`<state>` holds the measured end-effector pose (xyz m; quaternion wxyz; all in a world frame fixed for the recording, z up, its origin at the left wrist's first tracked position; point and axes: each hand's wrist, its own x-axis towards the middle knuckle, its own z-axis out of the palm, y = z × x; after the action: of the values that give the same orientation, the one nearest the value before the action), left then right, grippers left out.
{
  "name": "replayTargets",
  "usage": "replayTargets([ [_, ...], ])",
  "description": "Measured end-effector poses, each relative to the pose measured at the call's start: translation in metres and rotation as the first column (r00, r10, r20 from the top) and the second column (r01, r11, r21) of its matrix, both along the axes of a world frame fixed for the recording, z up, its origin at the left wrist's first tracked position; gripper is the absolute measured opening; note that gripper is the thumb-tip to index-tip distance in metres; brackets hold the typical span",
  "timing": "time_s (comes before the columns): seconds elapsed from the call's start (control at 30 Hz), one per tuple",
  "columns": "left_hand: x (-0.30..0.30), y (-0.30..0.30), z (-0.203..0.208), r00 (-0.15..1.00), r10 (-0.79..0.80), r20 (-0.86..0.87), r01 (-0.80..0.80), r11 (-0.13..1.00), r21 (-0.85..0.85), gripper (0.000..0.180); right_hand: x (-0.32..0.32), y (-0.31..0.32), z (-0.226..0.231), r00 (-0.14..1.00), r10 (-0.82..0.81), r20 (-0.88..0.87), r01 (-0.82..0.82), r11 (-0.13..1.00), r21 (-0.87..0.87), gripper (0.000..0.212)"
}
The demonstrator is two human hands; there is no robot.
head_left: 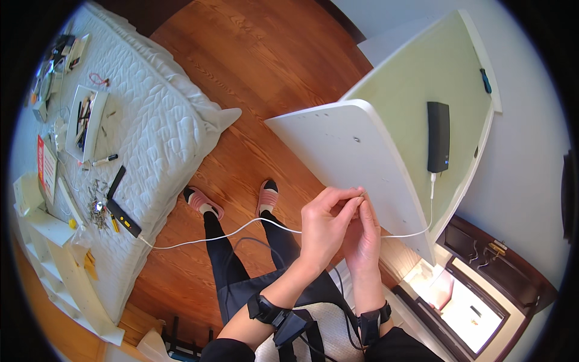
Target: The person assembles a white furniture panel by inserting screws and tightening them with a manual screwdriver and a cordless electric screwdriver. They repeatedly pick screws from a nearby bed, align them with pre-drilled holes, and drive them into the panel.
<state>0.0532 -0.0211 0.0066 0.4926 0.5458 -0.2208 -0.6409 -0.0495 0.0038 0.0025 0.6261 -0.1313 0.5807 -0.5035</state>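
Note:
My left hand and my right hand meet in front of a white panel with small holes in it. The fingertips of both are pinched together, and whatever lies between them is too small or hidden to make out. A white cable passes behind my hands. One end plugs into a black power bank on a pale green board. Its other end joins a black folding device with yellow marks on the bed to the left.
The bed's white quilted cover carries a white tray of tools, a heap of small metal parts and a white divided rack. A screwdriver lies along the board's edge. An open dark wooden lid stands at lower right.

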Motion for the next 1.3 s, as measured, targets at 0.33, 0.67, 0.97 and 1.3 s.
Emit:
replayTargets([
  [0.33, -0.034, -0.027, -0.006, 0.992, -0.104, 0.072, 0.099, 0.992, 0.076, 0.016, -0.033, -0.019, 0.005, 1.000, -0.009, 0.024, 0.008, 0.999, 0.037, 0.041],
  [0.67, -0.025, -0.031, -0.006, 0.922, -0.229, 0.312, 0.248, 0.968, -0.023, 0.015, -0.031, -0.025, 0.005, 0.999, -0.009, 0.048, 0.005, 0.997, 0.081, 0.036],
  [0.97, -0.021, -0.035, 0.000, 0.792, -0.268, 0.549, 0.405, 0.903, -0.144, 0.016, -0.034, -0.031, 0.009, 0.992, -0.084, 0.096, 0.072, 0.990, 0.120, 0.027],
  [1.3, -0.014, -0.041, 0.000, 0.839, -0.312, 0.446, 0.382, 0.921, -0.073, 0.014, -0.037, -0.035, 0.003, 0.995, -0.044, 0.086, 0.031, 0.988, 0.151, 0.025],
])
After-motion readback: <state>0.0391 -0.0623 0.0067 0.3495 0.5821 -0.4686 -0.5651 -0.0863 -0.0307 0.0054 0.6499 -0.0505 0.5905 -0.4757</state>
